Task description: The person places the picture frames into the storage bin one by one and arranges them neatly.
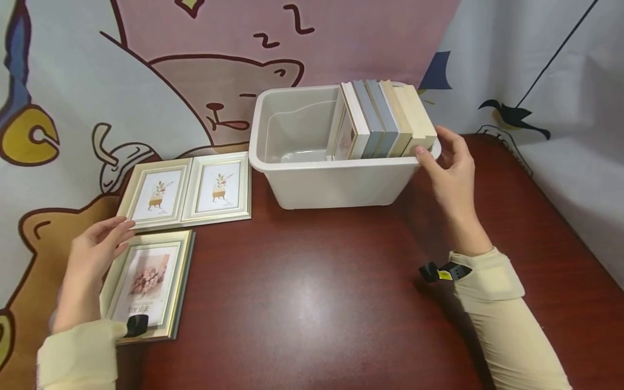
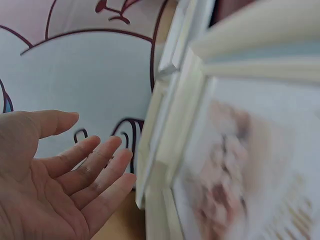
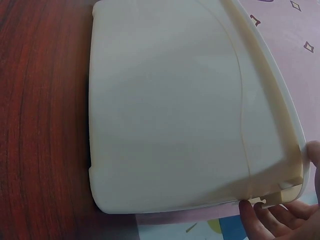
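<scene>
A light grey plastic bin (image 1: 336, 187) stands at the back of the table, with several picture frames (image 1: 377, 122) upright in its right half. My right hand (image 1: 453, 170) grips the bin's right front corner, its thumb by the cream frame at the end of the row. In the right wrist view, fingers (image 3: 275, 222) curl under the rim. Over the lower left frames, my left hand (image 1: 95, 257) has its fingers spread loosely and holds nothing. Below it lies a frame with a pink flower picture (image 1: 148, 281), apparently stacked on another. The left wrist view shows the palm (image 2: 75, 180) beside these frames.
Two cream frames with potted plant prints lie side by side left of the bin, one at the far left (image 1: 158, 195) and one nearer the bin (image 1: 219, 187). Behind the dark red table (image 1: 312, 287) hangs a cartoon-printed cloth (image 1: 205, 81).
</scene>
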Motion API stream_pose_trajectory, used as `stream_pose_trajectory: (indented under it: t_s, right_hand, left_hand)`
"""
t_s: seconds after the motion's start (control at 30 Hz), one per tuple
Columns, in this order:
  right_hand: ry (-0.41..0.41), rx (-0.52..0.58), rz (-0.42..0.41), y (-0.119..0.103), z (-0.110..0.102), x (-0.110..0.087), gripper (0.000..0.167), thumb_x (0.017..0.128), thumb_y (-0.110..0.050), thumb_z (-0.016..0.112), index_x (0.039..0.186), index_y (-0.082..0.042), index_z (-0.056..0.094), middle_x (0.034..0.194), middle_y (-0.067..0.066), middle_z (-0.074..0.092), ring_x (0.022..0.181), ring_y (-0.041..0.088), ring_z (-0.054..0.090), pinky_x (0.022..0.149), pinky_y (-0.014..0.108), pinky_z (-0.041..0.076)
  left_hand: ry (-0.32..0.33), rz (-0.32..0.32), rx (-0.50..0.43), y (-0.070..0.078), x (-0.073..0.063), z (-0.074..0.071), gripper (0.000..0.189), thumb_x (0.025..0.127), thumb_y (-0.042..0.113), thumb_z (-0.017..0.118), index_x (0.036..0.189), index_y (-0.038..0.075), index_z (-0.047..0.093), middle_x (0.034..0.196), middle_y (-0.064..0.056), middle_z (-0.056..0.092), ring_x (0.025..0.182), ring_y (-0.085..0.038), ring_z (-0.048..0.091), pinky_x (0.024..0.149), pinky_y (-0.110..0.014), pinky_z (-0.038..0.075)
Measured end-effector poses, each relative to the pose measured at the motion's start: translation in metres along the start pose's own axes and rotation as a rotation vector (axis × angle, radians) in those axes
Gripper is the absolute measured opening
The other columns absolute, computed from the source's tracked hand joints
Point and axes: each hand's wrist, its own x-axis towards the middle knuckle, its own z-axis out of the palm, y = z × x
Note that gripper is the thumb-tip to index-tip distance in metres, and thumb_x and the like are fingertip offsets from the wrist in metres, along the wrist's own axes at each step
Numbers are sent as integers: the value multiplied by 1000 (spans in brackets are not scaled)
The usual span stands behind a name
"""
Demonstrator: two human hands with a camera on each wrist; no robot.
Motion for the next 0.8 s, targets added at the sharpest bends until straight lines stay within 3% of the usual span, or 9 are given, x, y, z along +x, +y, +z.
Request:
stream_pose_trajectory:
  t_s: [0.17,0.37,0.53,0.67,0.8]
  right_hand:
    - [-3,-26,2,-1,-1,0,54,90,-19,71,141,-12,54,140,7,58,120,7,61,94,13,51]
    - [-8,-13,1,-2,0,0,54,91,-18,70,141,-11,54,140,7,58,118,7,62,89,11,51]
    - [-8,-8,0,-1,0,0,53,91,-18,70,141,-11,54,140,7,58,119,8,61,89,11,51]
    - [-9,-3,4,-1,0,-1,53,91,-18,70,141,-10,53,140,8,58,121,10,61,91,12,51]
    - [-14,-6,4,-2,0,-1,54,91,-19,70,142,-10,53,141,8,57,122,10,60,93,12,51]
  left_hand:
    - [84,-73,0,-14,0,-9,28,97,26,64,123,16,59,82,28,64,76,14,62,65,-2,50]
    - [177,-118,-56,-30,-3,-20,18,94,21,68,111,24,64,79,30,64,74,14,60,63,-1,49]
    - [161,-203,119,-37,-3,-29,37,93,33,69,128,27,59,82,35,57,76,15,54,61,-3,45]
    - [142,-271,304,-42,-1,-33,62,93,44,66,149,25,46,99,33,56,89,11,51,64,-5,42]
    - [125,-318,385,-46,2,-35,71,94,48,63,155,24,37,112,33,55,111,-2,51,92,-19,47]
